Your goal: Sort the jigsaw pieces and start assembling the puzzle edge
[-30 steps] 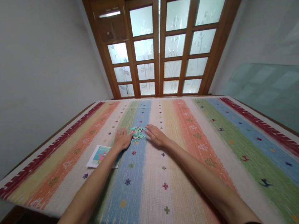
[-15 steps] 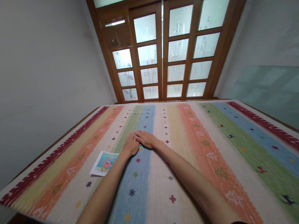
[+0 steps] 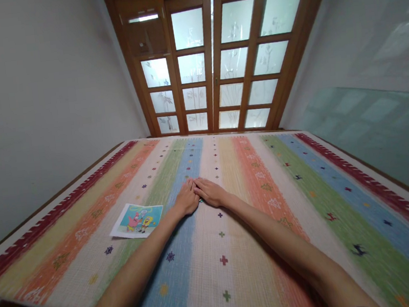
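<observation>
My left hand (image 3: 187, 198) and my right hand (image 3: 210, 193) rest side by side on the striped tablecloth (image 3: 207, 281), palms down, with their fingertips meeting. Both have their fingers together, cupped over whatever lies beneath. A small teal-green bit (image 3: 201, 200) peeps out at the gap between the hands; what it belongs to is hidden. Left of my left forearm lies a printed cartoon picture (image 3: 137, 220) on white paper, showing a pink starfish figure and a yellow square figure. The forearm overlaps or comes close to its right edge.
The cloth covers a large table. Wooden doors with frosted panes (image 3: 192, 71) stand beyond its far edge. A white wall (image 3: 35, 94) runs along the left, and a pale green glass-like panel (image 3: 371, 124) leans at the right.
Both hands have slid together to the right across the cloth, from the blue stripe towards the white one. More of the cartoon picture shows now. The camera view has shifted slightly.
</observation>
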The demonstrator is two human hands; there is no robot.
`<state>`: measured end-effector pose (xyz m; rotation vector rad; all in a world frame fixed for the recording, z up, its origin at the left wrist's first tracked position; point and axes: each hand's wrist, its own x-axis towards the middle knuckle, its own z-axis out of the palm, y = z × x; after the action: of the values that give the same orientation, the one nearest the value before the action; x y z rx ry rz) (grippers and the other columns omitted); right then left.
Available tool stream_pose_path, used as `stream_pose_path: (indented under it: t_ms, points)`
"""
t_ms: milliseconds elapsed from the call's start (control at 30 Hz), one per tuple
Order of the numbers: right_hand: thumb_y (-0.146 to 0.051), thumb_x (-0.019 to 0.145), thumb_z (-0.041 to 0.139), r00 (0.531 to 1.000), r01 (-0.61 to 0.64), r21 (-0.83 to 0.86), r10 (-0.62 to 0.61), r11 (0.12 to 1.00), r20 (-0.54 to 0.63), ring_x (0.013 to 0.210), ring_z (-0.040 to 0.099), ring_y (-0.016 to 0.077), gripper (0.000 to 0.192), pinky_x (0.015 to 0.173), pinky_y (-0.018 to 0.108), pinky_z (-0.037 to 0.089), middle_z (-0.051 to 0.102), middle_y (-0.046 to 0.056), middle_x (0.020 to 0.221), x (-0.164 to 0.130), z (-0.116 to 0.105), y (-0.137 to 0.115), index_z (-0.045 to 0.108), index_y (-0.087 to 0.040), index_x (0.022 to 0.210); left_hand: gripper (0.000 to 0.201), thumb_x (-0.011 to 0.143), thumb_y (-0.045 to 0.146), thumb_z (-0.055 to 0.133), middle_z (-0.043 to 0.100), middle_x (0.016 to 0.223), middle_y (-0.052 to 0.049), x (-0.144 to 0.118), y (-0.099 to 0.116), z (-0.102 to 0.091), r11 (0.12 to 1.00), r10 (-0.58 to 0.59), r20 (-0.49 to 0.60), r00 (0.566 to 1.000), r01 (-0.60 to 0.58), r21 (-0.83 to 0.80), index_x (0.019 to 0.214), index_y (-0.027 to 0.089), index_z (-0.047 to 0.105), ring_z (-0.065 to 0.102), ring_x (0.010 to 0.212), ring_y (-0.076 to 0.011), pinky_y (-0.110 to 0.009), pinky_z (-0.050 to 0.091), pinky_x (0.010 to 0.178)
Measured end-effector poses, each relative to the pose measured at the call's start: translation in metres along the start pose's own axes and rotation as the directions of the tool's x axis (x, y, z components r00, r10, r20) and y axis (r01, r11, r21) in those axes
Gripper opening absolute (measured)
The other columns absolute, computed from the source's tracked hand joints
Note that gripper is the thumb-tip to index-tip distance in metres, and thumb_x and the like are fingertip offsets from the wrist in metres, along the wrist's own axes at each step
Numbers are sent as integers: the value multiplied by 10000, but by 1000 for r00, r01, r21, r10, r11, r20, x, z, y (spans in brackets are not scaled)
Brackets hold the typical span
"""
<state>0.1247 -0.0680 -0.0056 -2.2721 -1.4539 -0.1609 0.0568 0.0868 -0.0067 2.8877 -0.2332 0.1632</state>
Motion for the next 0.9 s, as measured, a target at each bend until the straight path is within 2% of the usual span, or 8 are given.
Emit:
stream_pose_path:
  t_ms: [133,267,433,567,633,700,767,900]
  points:
    - [-525,1068,219,997,-75,27,75,997,-16,1494,346,293,656,1224,543,313,433,169,1572,-48,-14,-1,356,-120,1565,635,1006,300,231,257,1633,-243,-10,35,7,996,75,19,997,-74,-39,1552,-20,283,180,1547,-301,-486,204,1254]
    - [-566,1058,163,985,-166,86,169,982,-34,1498,339,287,726,1239,522,290,406,193,1584,-97,-27,-14,329,-80,1571,631,1036,344,210,236,1645,-221,-27,65,17,971,221,10,975,-219,-101,1576,19,235,155,1551,-273,-466,201,1260]
    - [-611,1044,172,960,-260,214,276,942,-47,1502,332,279,743,1236,510,299,368,169,1610,-133,-39,-29,286,-126,1596,630,1058,415,201,261,1646,-180,-40,87,14,936,286,-31,958,-286,-206,1585,75,251,189,1548,-247,-473,233,1258]
    - [-585,1056,124,912,-333,425,403,842,-82,1484,372,249,715,1226,492,316,370,180,1608,-137,-44,-25,261,-147,1603,589,1049,405,209,404,1597,-122,-35,84,-3,907,190,-115,975,-220,-360,1532,128,401,357,1490,-235,-450,294,1241]
    - [-567,1058,69,868,-347,526,478,776,-133,1449,430,242,703,1203,493,354,405,182,1588,-135,-47,-18,265,-164,1600,570,1037,392,224,504,1531,-107,-31,73,-12,888,129,-152,980,-182,-423,1492,148,466,459,1423,-244,-445,351,1209]
    - [-576,1053,50,839,-369,534,520,761,-162,1427,463,246,717,1187,485,377,434,188,1566,-134,-53,-11,287,-165,1591,573,1022,411,271,529,1509,-112,-30,61,-18,891,98,-151,984,-154,-427,1492,148,467,497,1390,-265,-450,383,1183]
    - [-614,1048,185,876,-371,431,464,822,-130,1436,447,276,716,1195,497,361,440,195,1560,-134,-60,-7,337,-152,1574,641,1001,479,342,443,1571,-134,-30,49,-20,917,135,-108,985,-165,-364,1529,122,407,420,1449,-288,-451,335,1208]
    - [-667,987,410,966,-251,181,258,951,-14,1489,352,316,789,1224,527,298,374,191,1600,-136,-65,-7,357,-140,1573,929,926,694,428,193,1662,-176,-31,40,-21,953,268,62,961,-255,-161,1592,73,245,179,1546,-326,-467,187,1258]
